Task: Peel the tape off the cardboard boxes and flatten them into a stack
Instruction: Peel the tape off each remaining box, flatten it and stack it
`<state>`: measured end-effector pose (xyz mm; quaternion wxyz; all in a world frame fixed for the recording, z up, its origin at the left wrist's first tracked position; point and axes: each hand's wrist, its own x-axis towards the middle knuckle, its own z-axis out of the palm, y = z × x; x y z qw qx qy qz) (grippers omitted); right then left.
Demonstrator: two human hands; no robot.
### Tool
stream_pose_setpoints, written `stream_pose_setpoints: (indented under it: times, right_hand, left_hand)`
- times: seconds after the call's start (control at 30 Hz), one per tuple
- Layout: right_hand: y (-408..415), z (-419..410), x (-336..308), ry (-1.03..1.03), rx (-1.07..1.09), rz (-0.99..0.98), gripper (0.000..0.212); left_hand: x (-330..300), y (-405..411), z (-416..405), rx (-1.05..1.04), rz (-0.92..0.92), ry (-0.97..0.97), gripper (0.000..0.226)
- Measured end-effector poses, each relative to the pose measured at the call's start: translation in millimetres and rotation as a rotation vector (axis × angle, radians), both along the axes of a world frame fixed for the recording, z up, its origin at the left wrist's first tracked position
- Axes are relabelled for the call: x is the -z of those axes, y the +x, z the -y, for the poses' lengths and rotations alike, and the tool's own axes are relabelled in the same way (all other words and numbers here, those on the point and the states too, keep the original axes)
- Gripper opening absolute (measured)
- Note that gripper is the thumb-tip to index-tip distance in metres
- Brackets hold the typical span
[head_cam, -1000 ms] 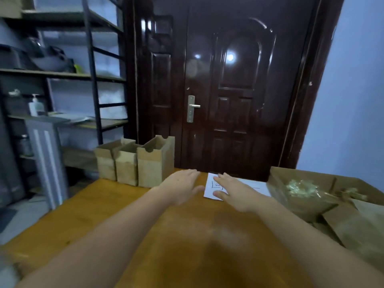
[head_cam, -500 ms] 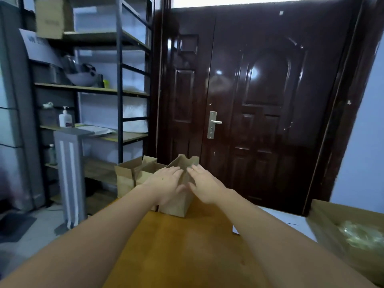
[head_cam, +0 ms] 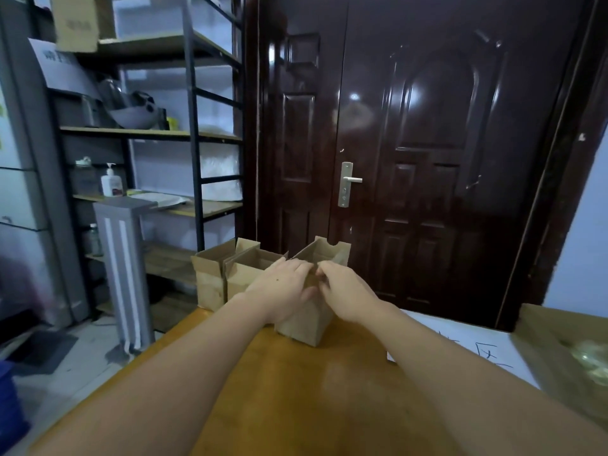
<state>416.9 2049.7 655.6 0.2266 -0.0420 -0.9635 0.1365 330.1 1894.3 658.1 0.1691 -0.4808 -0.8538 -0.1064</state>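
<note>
Three open-topped boxes stood in a row on the surface (head_cam: 296, 390), nearest box (head_cam: 306, 320) gripped at its top by left hand (head_cam: 283, 284) and right hand (head_cam: 345, 291), fingers curled over the rim.

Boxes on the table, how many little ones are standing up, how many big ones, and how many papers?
Small upright cardboard boxes: 3, the left one, the middle one, and the one both hands are on
Big cardboard box at the right edge: 1
White paper sheet: 1
Total: 5
</note>
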Motion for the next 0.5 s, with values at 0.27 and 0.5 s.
stream_pose_setpoints:
  times: [0.27,0.5]
  right_hand:
    - [80,-13,5,-0.029,-0.079,0.002,0.006]
    - [157,-20,12,-0.04,-0.085,-0.04,0.013]
  left_hand:
    - [-1,51,0,0.021,0.034,-0.04,0.062]
    - [0,109,7,0.083,-0.044,-0.041,0.059]
